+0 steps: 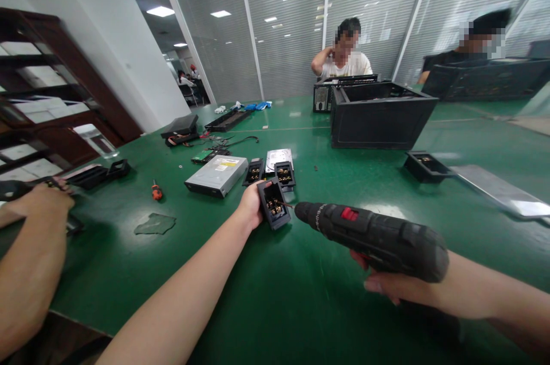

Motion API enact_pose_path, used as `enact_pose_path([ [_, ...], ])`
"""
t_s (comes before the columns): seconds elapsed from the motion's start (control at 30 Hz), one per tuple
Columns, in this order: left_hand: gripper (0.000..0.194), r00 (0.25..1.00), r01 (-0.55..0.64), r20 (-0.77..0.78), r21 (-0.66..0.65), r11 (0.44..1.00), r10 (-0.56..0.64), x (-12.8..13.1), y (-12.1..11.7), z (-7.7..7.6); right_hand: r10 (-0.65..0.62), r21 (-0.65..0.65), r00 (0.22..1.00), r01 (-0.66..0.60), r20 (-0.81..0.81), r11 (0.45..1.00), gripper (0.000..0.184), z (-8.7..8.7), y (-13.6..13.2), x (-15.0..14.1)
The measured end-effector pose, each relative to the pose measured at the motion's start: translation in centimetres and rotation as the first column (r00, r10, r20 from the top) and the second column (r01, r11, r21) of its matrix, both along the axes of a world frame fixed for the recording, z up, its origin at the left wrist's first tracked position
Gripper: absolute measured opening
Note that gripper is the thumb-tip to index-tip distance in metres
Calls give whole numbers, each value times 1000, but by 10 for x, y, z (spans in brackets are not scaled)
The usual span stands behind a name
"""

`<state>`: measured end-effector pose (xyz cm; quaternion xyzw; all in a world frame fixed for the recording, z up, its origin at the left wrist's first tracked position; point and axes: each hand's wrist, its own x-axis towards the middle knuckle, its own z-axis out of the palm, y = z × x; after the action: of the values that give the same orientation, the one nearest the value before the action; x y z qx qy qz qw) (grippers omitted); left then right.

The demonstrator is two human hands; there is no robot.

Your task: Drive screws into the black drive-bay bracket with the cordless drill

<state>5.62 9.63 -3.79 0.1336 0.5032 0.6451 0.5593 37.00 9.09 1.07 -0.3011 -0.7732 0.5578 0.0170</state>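
A glossy green counter [309,307] is bounded on the far side by a glass partition [283,38] with blinds, and on the left a dark wooden bookcase [43,75] is placed beside a white wall [92,27]. Two people [350,64] are seen at the far side behind black computer cases [378,118], and a co-worker's forearm [38,250] is stretched in at the left. A black terminal box [275,204] is held just above the middle of the counter by the left hand [250,205], whose grip is clasped on its left side; a cordless drill [373,236] is grasped by the right hand [389,287], its handle wrapped by the fingers. The drill is pointed left and slightly far, its long axis laid from near right to far left, and its thin bit [286,203] is directed into the box; whether a screw is touched cannot be told. The box is tilted, its long axis run from far left to near right, its hollow face turned upward. Brass-coloured terminals are shown inside its matte walls; the drill's black body is marked by a red switch and pale numbers around the collar.
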Motion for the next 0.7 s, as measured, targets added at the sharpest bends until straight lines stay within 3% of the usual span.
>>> enact_pose_path([
  [0.17,17,1000,-5,8,-1,1000,5,1,0,2,0,-6,1000,0,5,1000,32,-7,3,0],
  [0.7,18,1000,-6,-2,3,1000,6,1,0,2,11,-28,1000,-11,1,1000,32,-2,2,0],
])
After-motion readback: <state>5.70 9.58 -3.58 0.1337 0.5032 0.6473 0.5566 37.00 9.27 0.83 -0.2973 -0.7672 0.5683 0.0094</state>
